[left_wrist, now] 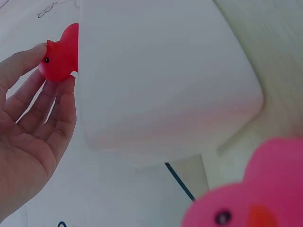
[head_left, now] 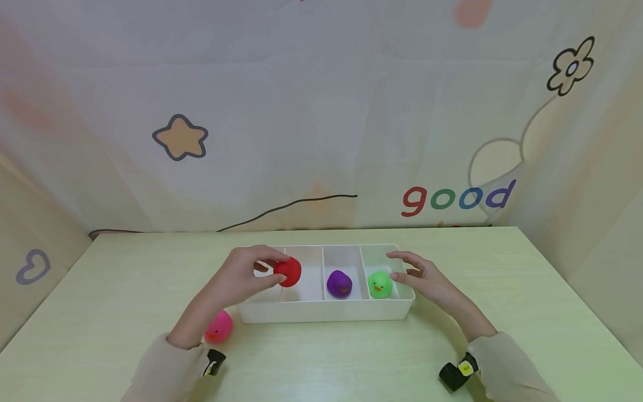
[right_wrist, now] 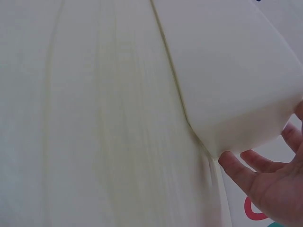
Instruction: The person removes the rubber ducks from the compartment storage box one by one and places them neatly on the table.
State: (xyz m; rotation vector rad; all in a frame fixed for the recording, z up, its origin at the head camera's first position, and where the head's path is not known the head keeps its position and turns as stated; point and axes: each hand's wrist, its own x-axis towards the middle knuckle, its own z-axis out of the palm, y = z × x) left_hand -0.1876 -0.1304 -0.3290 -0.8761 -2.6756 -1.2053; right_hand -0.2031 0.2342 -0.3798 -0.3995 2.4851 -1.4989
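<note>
My left hand (head_left: 251, 272) pinches a red toy duck (head_left: 288, 272) between thumb and fingers, over the left part of a white divided box (head_left: 321, 311). In the left wrist view the red duck (left_wrist: 59, 59) shows partly behind the box wall. A purple toy duck (head_left: 339, 284) sits in a middle compartment, and a green toy duck (head_left: 380, 285) sits in the rightmost one. At the box's right end is my right hand (head_left: 424, 276), thumb near the green duck, fingers apart and holding nothing. Its fingers (right_wrist: 241, 172) are by the box corner in the right wrist view; contact is unclear.
A pink toy duck (head_left: 219, 327) stands on the table (head_left: 321, 363), left of the box's front corner and beside my left forearm. Behind the table hangs a printed cloth (head_left: 281, 123). Black wrist cameras sit on both wrists.
</note>
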